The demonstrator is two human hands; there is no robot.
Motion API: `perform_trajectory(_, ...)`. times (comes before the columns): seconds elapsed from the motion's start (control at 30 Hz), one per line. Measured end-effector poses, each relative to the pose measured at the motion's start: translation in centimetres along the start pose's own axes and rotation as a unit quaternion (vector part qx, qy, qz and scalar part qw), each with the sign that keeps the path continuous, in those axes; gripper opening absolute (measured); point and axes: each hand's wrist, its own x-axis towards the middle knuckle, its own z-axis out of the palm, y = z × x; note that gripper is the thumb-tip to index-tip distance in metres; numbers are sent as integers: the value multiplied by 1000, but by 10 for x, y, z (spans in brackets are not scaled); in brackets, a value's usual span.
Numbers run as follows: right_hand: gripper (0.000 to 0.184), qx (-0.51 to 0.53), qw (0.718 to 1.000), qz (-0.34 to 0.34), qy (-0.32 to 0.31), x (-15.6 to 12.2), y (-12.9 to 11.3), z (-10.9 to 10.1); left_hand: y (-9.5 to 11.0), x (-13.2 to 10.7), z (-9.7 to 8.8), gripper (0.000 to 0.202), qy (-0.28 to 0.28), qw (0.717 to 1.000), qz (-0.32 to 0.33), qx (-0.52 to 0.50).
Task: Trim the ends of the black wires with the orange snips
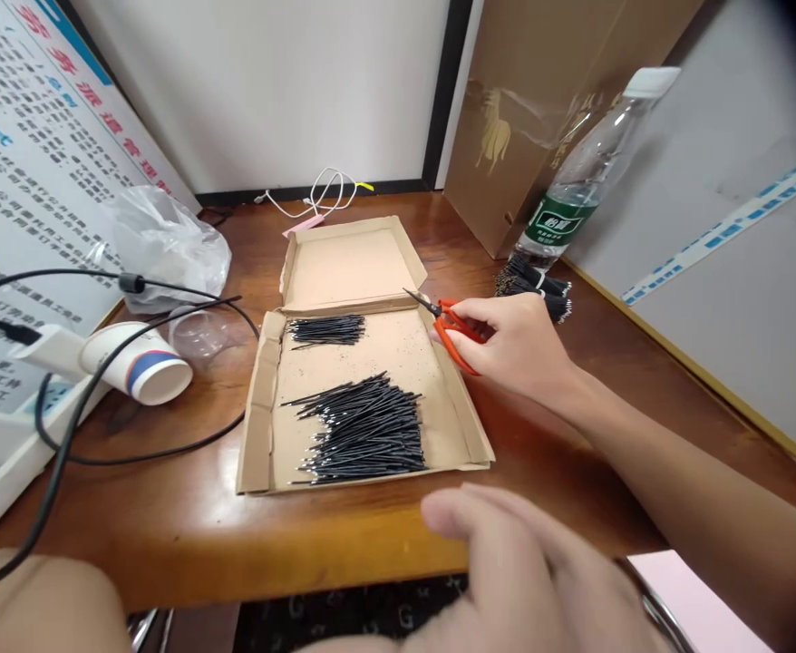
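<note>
My right hand (pixel 517 345) is closed round the red handles of small scissors (pixel 449 317). Their thin dark blades point up and left, over the right side of an open cardboard box (pixel 462 413). Inside the box, a large pile of short black wires (pixel 371 431) with shiny ends lies at the near side. A smaller, neater row of black wires (pixel 328 330) is by the hinge. Close to the camera, my left hand (pixel 513 567) hovers in front of the table edge, blurred, with its thumb apart from the fingers. I see nothing in it; its lower part is cut off.
A tied bundle of black wires (pixel 534 288) lies beside a water bottle (pixel 567 195) at right, near a tall brown carton (pixel 507 118). At left are a paper cup (pixel 146 367), a plastic bag (pixel 167 245) and a looping black cable (pixel 167 449). A white cable (pixel 330 186) lies behind.
</note>
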Motion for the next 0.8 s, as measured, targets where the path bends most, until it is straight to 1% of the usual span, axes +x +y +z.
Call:
perform_trajectory(0.03,32,6,1000,0,2,0,3,3,-4,0,3,17,-10,1000,16,11)
perform_trajectory(0.1,29,20,1000,14,8,0,10,11,-20,-1,4,18,-25,998,50,38)
perform_trajectory(0.17,22,38,998,28,32,1,18,19,-46,-5,0,20,-38,993,92,65)
perform_trajectory(0.23,18,35,997,32,58,1,24,26,-76,-14,-2,22,-52,984,144,88)
perform_trajectory(0.27,17,33,997,32,68,2,26,29,-91,-20,-2,24,-30,984,143,98)
perform_trajectory(0.3,17,30,996,32,77,2,29,32,-106,-27,-1,24,-8,987,129,99)
perform_trajectory(0.37,17,21,995,33,92,2,33,36,-130,-40,4,23,15,991,103,82)
perform_trajectory(0.4,16,17,995,32,97,3,35,38,-138,-46,7,22,29,995,71,68)
perform_trajectory(0.47,16,9,995,27,98,4,39,42,-150,-53,11,23,79,996,-22,31)
perform_trajectory(0.53,16,3,996,16,82,7,43,44,-154,-56,11,23,113,990,-86,-5)
perform_trajectory(0.6,16,-4,999,3,50,10,48,44,-156,-57,9,23,126,986,-108,-24)
perform_trajectory(0.67,15,-10,1000,-9,5,14,54,40,-157,-58,6,23,127,986,-107,-27)
perform_trajectory(0.8,15,-23,994,-19,-107,16,63,23,-166,-62,0,23,124,986,-113,0)
